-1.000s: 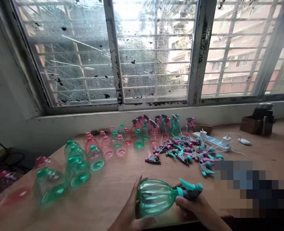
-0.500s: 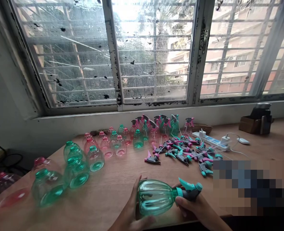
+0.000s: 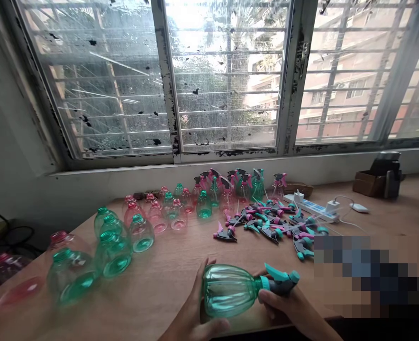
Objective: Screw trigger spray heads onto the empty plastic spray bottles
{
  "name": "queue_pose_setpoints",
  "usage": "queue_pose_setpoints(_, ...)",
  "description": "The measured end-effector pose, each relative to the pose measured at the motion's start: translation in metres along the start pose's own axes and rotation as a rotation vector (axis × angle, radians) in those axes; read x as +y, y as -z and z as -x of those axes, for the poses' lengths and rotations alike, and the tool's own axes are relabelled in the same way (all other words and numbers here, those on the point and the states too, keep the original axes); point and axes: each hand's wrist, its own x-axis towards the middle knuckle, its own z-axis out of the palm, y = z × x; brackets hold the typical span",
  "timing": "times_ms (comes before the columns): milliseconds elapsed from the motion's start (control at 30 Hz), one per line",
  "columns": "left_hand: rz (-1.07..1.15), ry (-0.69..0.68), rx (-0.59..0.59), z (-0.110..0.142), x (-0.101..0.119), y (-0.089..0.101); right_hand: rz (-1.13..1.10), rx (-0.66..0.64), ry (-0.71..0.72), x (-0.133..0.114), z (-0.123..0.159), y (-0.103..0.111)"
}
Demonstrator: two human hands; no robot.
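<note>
A clear green spray bottle (image 3: 229,290) lies on its side in the air over the table's front edge, its base to the left. My left hand (image 3: 198,305) is wrapped around the base end, thumb below and fingers behind. At the neck, my right hand (image 3: 278,303) grips by the teal collar, with some fingers hidden behind the bottle. The grey and teal trigger head (image 3: 282,282) sits on the neck, its nozzle pointing right. Beyond my hands lies a heap of loose trigger heads (image 3: 269,220) in grey, pink and teal.
Headless green bottles (image 3: 113,255) and pink bottles (image 3: 156,215) stand at the left and middle. Several bottles with spray heads (image 3: 243,187) line the wall under the window. A white power strip (image 3: 311,208) and a brown box (image 3: 369,183) are at right. One patch at right is blurred out.
Almost nothing differs. The trigger head has shifted very slightly to the right; both hands keep their hold on the spray bottle.
</note>
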Motion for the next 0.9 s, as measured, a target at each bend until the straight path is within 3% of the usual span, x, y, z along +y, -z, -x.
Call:
queue_pose_setpoints(333, 0.117, 0.050, 0.035, -0.005, -0.012, 0.001, -0.002, -0.003, 0.023, 0.002, -0.002, 0.002)
queue_pose_setpoints(667, 0.099, 0.084, 0.034, -0.002, 0.003, -0.001, 0.074, 0.039, -0.008, 0.001, -0.001, -0.001)
queue_pose_setpoints(900, 0.106, 0.025, 0.037, -0.007, -0.014, -0.001, 0.037, 0.040, 0.014, 0.000, 0.000, -0.001)
